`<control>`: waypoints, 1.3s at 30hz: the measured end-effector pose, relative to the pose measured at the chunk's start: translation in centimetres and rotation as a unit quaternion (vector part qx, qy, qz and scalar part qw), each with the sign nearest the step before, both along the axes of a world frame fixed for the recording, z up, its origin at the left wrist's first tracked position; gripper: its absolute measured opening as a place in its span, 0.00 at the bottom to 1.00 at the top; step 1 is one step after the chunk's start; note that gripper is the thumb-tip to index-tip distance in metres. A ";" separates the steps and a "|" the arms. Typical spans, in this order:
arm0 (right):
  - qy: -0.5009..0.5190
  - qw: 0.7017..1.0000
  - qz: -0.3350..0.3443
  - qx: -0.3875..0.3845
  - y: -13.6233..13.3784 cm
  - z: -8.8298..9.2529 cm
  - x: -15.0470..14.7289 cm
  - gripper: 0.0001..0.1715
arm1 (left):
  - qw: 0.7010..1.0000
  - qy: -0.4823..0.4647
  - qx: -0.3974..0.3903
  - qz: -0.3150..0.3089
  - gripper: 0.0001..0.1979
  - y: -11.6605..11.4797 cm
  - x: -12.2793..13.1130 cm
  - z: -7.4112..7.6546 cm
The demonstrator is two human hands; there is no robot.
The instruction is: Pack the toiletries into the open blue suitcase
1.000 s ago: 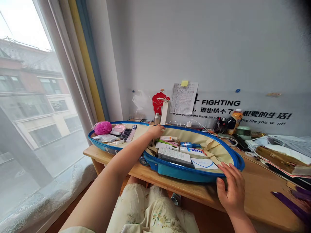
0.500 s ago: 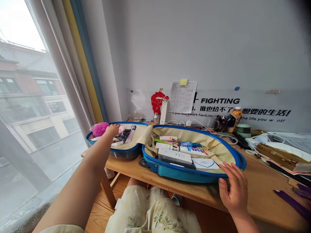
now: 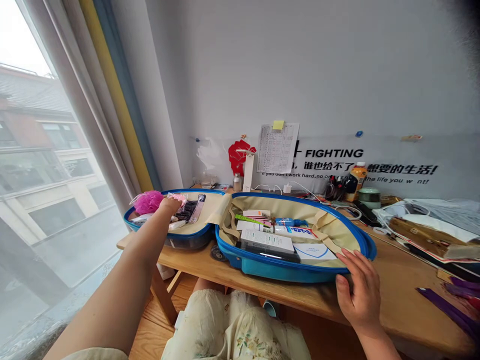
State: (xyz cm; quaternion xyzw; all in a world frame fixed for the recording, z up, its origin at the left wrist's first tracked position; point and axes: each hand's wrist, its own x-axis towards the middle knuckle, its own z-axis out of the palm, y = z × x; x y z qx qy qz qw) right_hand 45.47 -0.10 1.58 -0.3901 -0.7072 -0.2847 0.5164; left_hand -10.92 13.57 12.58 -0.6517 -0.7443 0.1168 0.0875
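Note:
An open blue suitcase [image 3: 285,276] lies with its two halves spread side by side. My left hand [image 3: 171,204] reaches into the left half, its fingers bent and partly hidden at a pink packet in clear plastic [image 3: 180,198]. Beside that hand lie a pink bath puff [image 3: 148,202], black items [image 3: 186,211] and a narrow dark pack [image 3: 198,207]. My right hand [image 3: 359,285] rests with fingers apart on the near right rim. The right half holds a toothpaste box [image 3: 294,231], a blue bottle [image 3: 287,222], a grey-white box [image 3: 267,241] and a white box [image 3: 314,251].
The suitcase rests on a wooden table [image 3: 397,290] against a wall. Behind and right of it are an orange bottle [image 3: 355,181], a green jar [image 3: 369,197], cables and a brown pouch [image 3: 416,232]. Purple strips [image 3: 446,307] lie at the right. A window and curtain stand left.
The view has shifted slightly, so the scene sits further left. My left hand has lowered a little, and more of the pink packet shows. My right hand stays on the rim.

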 end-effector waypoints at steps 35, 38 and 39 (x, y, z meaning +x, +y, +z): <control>0.005 1.000 0.006 0.007 0.3 -0.3 0.0 0.23 | 0.893 -0.156 -0.029 -0.421 0.25 -3.3 32.6 4.9; 0.011 1.000 0.003 0.002 0.2 -0.2 -0.1 0.23 | 0.887 -0.153 -0.067 -0.431 0.22 -2.8 34.4 3.6; 0.012 1.000 0.004 0.001 0.2 -0.2 -0.1 0.23 | 0.886 -0.151 -0.077 -0.432 0.21 -2.6 34.6 3.2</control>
